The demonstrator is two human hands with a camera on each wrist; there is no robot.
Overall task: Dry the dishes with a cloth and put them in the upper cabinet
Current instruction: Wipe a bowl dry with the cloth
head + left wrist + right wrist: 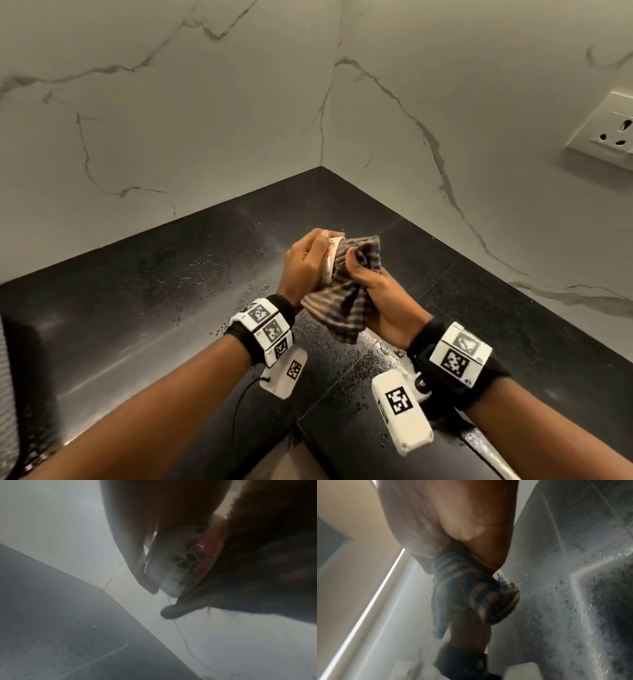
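The left hand (303,263) gripped a small white cup (329,261) with a red and dark pattern, fingers curled round its outer wall, above the black countertop (144,308) near its inner corner. The right hand (373,291) clutched a striped cloth (342,301), thumb pressing the bunched fabric against the cup's mouth. The cloth covered the opening; contents of the cup could not be determined. The loose end of the cloth hung below both hands. Water droplets lay on the countertop beneath the cup. A wall socket (613,126) was mounted well to the right of the countertop's corner.
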